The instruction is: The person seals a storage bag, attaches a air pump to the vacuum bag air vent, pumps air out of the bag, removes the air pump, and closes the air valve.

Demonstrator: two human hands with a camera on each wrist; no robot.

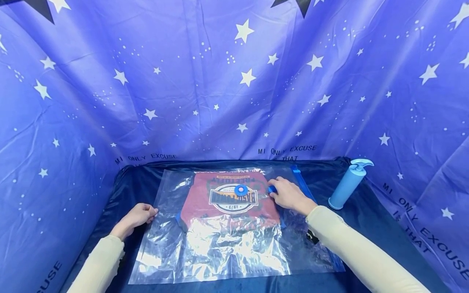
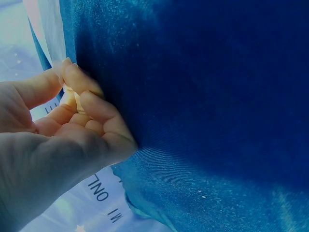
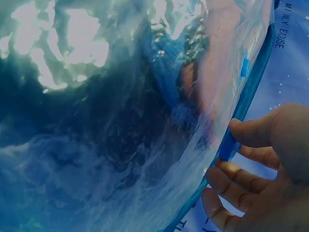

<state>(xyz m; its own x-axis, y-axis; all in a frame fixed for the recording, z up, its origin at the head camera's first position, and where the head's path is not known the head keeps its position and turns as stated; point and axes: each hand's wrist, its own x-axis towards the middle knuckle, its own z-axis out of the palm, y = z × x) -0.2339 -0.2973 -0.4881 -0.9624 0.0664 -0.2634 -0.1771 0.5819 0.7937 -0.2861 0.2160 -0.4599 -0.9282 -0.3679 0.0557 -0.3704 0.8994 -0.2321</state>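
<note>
A clear plastic vacuum storage bag (image 1: 161, 248) lies flat with a folded red T-shirt (image 1: 198, 195) inside, its printed emblem upside down to me. On top, over the shirt, sits a round blue valve (image 1: 240, 190). My left hand (image 1: 137, 215) pinches the bag's left edge between thumb and forefinger; the left wrist view shows the same hand (image 2: 72, 116). Above the shirt's right side, my right hand (image 1: 287, 194) pinches a small blue plastic piece (image 1: 272, 189). In the right wrist view, the thumb and forefinger of that hand (image 3: 260, 164) hold the blue piece (image 3: 229, 146).
A light blue hand pump (image 1: 347, 185) stands right of the bag, its handle up. The bag's blue zip strip (image 1: 305, 185) runs along its right side. Dark blue cloth (image 1: 381, 244) covers the table. A purple star-printed curtain (image 1: 220, 81) hangs behind and at both sides.
</note>
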